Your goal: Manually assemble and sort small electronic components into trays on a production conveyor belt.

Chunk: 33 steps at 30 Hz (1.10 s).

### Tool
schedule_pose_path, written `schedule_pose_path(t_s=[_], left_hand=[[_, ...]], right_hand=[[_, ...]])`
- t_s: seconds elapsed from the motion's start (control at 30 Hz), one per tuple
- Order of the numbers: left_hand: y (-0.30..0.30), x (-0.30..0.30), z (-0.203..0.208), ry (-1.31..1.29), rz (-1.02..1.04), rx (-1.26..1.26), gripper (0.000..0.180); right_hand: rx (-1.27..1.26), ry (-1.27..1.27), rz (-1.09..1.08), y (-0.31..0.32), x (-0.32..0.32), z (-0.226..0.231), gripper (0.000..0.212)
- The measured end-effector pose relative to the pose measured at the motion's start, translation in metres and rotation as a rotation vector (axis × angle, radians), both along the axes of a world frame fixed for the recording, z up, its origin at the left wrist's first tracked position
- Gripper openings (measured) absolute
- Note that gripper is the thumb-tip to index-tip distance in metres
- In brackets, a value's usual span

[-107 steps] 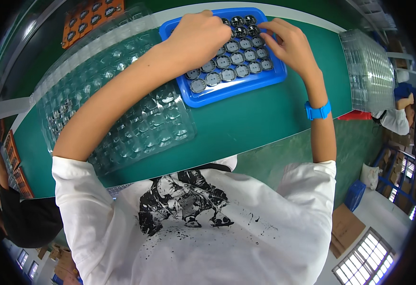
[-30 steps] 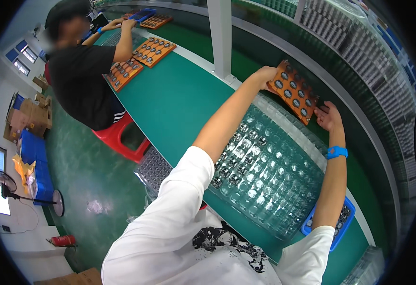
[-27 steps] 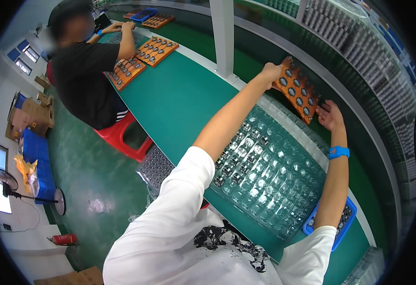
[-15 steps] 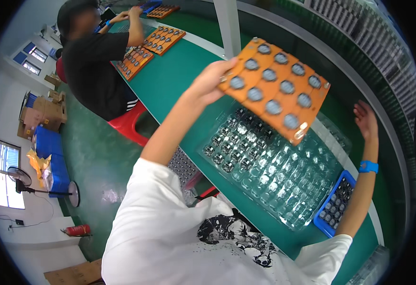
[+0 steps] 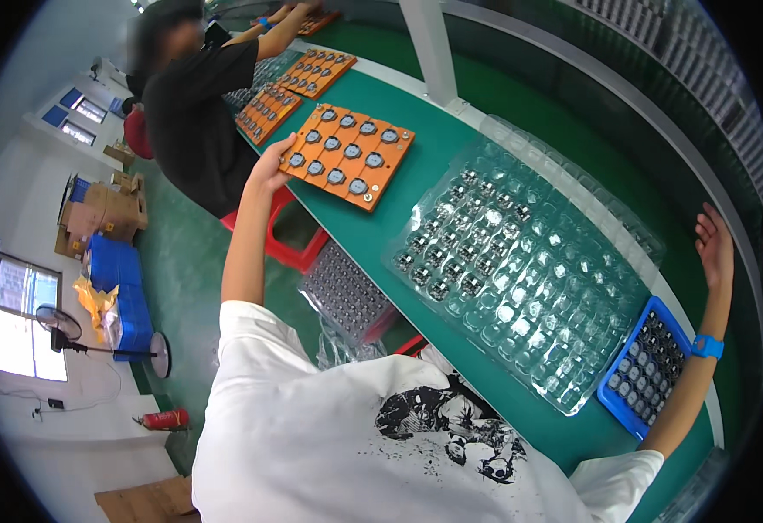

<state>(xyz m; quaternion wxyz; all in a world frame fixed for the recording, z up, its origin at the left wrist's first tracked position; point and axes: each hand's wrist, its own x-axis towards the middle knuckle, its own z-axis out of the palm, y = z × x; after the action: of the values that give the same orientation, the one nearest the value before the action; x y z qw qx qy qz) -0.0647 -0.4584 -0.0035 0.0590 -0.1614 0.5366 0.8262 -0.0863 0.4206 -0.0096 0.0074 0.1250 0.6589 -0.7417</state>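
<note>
My left hand [image 5: 272, 166] grips the left edge of an orange fixture board [image 5: 322, 179], which carries rows of round grey parts. The board is low over the left part of the green bench; whether it touches the surface I cannot tell. Off to the far right, my right hand [image 5: 715, 248] is raised beyond the bench edge, fingers apart and holding nothing. Between my arms lies a clear plastic blister tray [image 5: 530, 349], its left part filled with small dark-and-silver components [image 5: 451, 248]. Near my right forearm sits a blue tray [image 5: 610, 397] of round grey parts.
A co-worker in a dark shirt [image 5: 194, 122] sits at the left beside two more orange boards [image 5: 268, 113]. A metal post [image 5: 429, 52] rises at the bench's far edge. Below the near edge are a red stool [image 5: 290, 253] and a tray of parts [image 5: 347, 292].
The orange board has come down and leftward in my left hand, from above the blister tray to the bench's left part. My right hand stays raised and apart.
</note>
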Motion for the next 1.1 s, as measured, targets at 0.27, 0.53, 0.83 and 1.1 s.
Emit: schedule_pose_path(t_s=[0.27,0.53,0.83,1.1], left_hand=[[-0.019,-0.073,-0.009,-0.097,0.129,-0.541,0.035],[0.005,-0.079,-0.012,0.062,0.193,-1.413,0.046],[0.118,-0.018,0.005,0.575,0.241,-1.693,0.061],[0.169,0.011,-0.029,0.711,0.17,-2.164,0.082]], right_hand=[[0.123,-0.007,-0.034,0.011,0.052,0.008,0.046],[0.184,0.023,-0.092,0.027,0.09,0.015,0.047],[0.249,0.171,-0.086,0.033,0.119,0.036,0.049],[0.277,0.194,-0.183,0.05,0.165,0.045,0.051]])
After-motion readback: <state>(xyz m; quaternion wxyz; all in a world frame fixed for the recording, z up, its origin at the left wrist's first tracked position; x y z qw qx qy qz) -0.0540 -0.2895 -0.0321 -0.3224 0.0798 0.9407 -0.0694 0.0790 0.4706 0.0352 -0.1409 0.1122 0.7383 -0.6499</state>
